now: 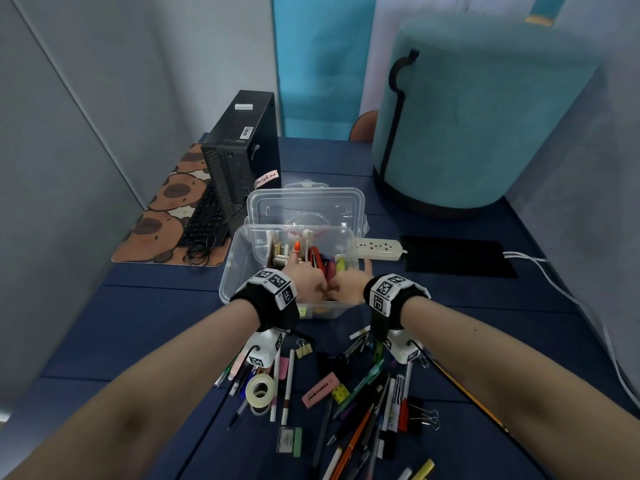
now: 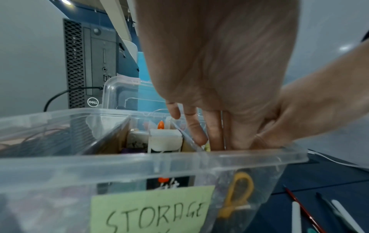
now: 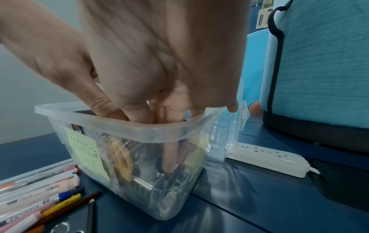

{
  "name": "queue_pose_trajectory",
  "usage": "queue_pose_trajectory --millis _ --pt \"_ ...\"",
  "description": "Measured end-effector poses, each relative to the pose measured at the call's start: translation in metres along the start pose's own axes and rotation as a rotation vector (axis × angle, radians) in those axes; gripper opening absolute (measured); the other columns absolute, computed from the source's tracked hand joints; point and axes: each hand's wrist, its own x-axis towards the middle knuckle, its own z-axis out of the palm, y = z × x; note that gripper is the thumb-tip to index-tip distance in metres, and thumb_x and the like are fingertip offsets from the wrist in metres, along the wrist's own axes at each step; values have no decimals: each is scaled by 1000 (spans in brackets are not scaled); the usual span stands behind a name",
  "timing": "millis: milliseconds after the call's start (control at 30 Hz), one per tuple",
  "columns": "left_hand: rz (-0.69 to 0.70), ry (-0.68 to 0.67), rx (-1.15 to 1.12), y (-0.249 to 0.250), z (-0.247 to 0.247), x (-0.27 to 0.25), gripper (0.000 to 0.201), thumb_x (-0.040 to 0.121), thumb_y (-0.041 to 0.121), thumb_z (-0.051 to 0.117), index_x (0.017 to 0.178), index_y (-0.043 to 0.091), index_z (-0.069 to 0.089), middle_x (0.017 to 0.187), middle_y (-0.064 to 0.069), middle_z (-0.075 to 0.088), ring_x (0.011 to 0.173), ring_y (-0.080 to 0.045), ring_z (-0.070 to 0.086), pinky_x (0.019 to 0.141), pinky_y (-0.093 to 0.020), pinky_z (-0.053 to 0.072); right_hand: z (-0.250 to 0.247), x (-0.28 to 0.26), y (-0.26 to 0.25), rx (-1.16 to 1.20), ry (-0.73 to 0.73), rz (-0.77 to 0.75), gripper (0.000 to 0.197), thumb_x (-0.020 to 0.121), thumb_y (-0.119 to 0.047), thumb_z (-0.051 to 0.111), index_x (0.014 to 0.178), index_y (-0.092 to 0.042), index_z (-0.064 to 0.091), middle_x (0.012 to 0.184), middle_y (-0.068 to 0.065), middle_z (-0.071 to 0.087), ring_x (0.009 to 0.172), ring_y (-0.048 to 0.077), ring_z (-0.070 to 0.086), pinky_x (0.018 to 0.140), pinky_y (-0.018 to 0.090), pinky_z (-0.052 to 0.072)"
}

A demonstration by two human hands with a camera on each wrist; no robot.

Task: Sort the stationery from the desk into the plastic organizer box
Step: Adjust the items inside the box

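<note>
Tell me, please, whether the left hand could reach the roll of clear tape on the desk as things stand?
Probably yes, once withdrawn. The left hand is down inside the organizer box now, but the tape roll lies uncovered on the desk under that forearm, with only pens beside it.

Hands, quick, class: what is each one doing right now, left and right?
Left hand: fingers down inside the box; any grip cannot be told.
Right hand: fingers inside the box too; any grip cannot be told.

Clear glossy plastic box; matt paper label.
</note>
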Motion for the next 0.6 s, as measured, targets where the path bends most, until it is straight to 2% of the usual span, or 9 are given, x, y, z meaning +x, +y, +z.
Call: queue_pose_trajectory --millis 200,333,433,533,600 --pt "-22 183 -109 -6 8 -15 24 92 41 50 102 33 71 100 12 69 106 -18 55 106 -46 22 4 -4 -6 23 19 24 40 101 -31 30 130 -21 56 149 13 37 145 33 16 110 67 -10" --pt "-68 306 -225 -10 13 -30 23 93 41 50 105 34 69 104 13 69 109 -15 54 107 -44 22 7 -4 -8 55 18 21 41 101 -29 29 130 -19 57 143 12 45 143 33 23 110 68 -9" --pt "-94 374 -283 -15 18 -44 24 94 39 50 109 31 68 107 13 68 112 -14 53 104 -42 26 11 -6 -8 50 66 27 40 101 -29 29 124 -17 59 146 15 42 143 33 24 110 67 -9" --pt "-121 457 -284 -20 27 -59 28 95 38 49 117 29 63 114 9 64 114 -15 52 102 -41 32 16 -13 -6 90 199 -2 34 100 -28 30 102 -17 62 132 15 53 135 31 37 111 64 -7" --pt "-133 510 -262 -22 36 -66 29 96 38 46 119 27 60 114 6 62 111 -16 54 97 -39 36 22 -21 -4 135 334 -49 30 99 -26 32 100 -19 61 120 9 60 129 27 44 112 64 -5"
